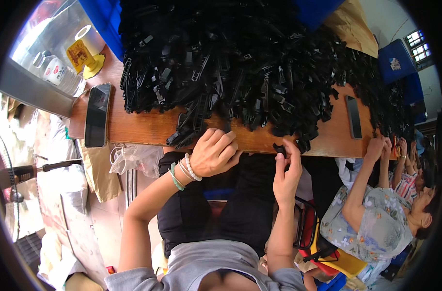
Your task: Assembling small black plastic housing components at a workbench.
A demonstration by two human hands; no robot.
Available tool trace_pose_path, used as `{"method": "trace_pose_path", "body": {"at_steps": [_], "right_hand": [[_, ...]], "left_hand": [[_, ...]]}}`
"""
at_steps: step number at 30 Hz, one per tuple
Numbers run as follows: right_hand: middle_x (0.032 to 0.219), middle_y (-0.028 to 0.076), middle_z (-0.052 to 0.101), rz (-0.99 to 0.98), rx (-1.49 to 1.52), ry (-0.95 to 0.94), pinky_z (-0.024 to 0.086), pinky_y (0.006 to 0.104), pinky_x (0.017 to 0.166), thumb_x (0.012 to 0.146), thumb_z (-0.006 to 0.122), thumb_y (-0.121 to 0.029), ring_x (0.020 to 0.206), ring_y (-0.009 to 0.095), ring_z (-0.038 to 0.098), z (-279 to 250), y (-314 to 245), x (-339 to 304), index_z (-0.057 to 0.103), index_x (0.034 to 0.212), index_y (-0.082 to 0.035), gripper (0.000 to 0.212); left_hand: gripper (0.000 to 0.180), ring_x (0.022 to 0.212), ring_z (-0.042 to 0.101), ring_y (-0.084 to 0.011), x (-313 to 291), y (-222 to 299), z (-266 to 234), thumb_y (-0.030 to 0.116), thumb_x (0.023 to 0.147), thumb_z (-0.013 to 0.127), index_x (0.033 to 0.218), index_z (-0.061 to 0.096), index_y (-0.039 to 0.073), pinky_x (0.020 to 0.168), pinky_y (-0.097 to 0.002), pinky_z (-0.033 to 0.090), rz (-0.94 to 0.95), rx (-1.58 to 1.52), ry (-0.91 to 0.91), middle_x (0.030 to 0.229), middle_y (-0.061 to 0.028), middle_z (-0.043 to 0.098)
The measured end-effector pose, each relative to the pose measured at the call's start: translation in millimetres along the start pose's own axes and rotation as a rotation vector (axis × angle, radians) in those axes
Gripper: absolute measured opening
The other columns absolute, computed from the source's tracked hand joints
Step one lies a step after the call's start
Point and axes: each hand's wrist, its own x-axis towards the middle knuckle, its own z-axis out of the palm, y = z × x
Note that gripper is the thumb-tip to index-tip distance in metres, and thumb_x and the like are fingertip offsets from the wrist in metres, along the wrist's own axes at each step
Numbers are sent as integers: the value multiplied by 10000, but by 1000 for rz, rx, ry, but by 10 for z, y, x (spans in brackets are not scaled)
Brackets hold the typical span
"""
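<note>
A large heap of small black plastic parts (pixel 206 63) covers most of the wooden table (pixel 148 127) in front of me. At the table's near edge, my left hand (pixel 214 153) is closed with its fingers curled under. Whatever it may hold is hidden behind the knuckles. Just beyond it lies a long, ladder-like black plastic piece (pixel 197 116) at the front of the heap. My right hand (pixel 288 169) pinches a small black plastic part (pixel 279 148) between thumb and fingers, by the table edge and apart from my left hand.
One phone (pixel 98 115) lies at the table's left, another phone (pixel 353 117) at the right. A water bottle (pixel 58 73) and a yellow stand (pixel 91 63) are at the far left. Other people work along the table to my right, the nearest in a floral shirt (pixel 369 223).
</note>
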Motion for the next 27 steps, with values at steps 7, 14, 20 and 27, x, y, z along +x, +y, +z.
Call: {"method": "trace_pose_path", "body": {"at_steps": [7,14,20,27], "right_hand": [[881,80,576,19,218,-48,491,271,704,1009,446,-14,698,131,547,102,44,-25,576,1297,-31,317],[904,56,623,35,234,-4,443,233,631,943,581,12,658,97,501,161,20,56,580,1310,-12,368],[872,72,619,-58,159,-131,424,262,617,837,693,37,670,135,509,54,-54,169,665,1179,7,344],[846,79,593,-32,212,-368,441,295,719,753,753,24,792,204,563,-20,34,292,704,1086,9,337]], "left_hand": [[233,957,661,-349,-154,8,-109,-99,692,703,917,647,-79,834,-422,559,-64,-83,43,1110,-188,607],[314,959,660,-347,-86,-22,-146,-57,707,715,1012,641,-44,823,-407,556,-71,-175,-23,1112,-194,626],[301,899,601,-305,101,128,-162,-23,726,729,1014,646,-44,770,-384,521,-318,-142,-71,1022,-131,631],[281,894,564,-289,77,82,-158,-25,710,701,988,660,-36,765,-373,515,-352,-227,-125,1009,-108,599]]}}
